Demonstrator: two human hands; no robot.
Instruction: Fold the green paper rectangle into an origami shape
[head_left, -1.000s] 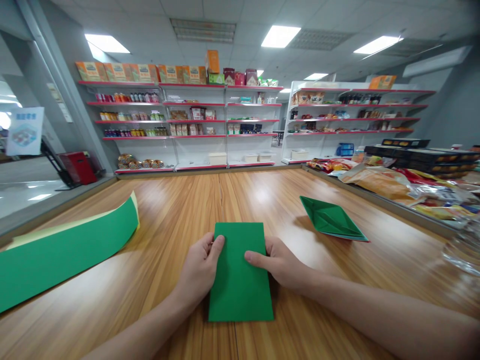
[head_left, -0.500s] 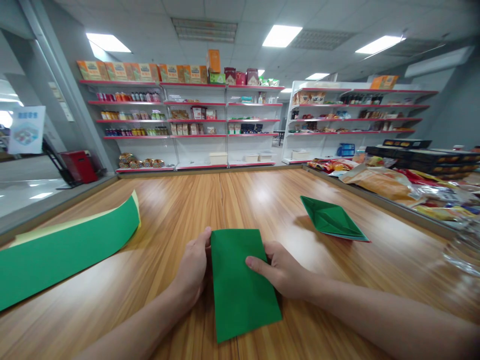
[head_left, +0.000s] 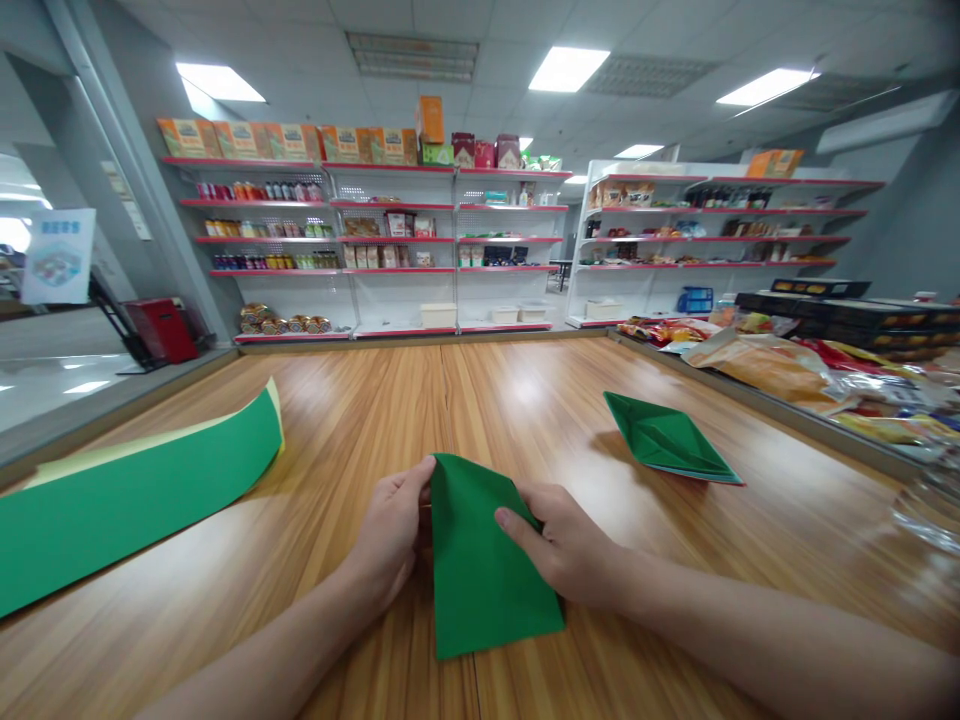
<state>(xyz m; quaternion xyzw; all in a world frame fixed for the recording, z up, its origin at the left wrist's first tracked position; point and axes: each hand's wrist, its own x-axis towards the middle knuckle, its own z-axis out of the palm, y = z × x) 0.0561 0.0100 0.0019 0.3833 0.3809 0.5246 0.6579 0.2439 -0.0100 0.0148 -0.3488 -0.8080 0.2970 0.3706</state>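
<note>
A green sheet of paper (head_left: 480, 570), roughly rectangular, is held above the wooden table between both hands. My left hand (head_left: 390, 535) pinches its upper left corner between thumb and fingers, and the top edge curves there. On the right edge, my right hand (head_left: 559, 540) grips the sheet with the thumb on its face and the fingers hidden behind. Farther right lies a folded green paper piece (head_left: 671, 438) with creased flaps. Longer green paper strips (head_left: 150, 500) with yellow ones beneath lie at the left, their far end curling up.
The wooden table (head_left: 375, 400) has a raised edge. Snack packets (head_left: 750, 360) and black boxes (head_left: 832, 310) sit beyond its right side. A clear glass or plastic item (head_left: 930, 505) stands at the right edge. Stocked shelves (head_left: 390, 235) line the back.
The green sheet's top has bent and its upper left corner has shifted slightly right with my left hand. Its lower edge has risen a little. My right hand keeps its grip.
</note>
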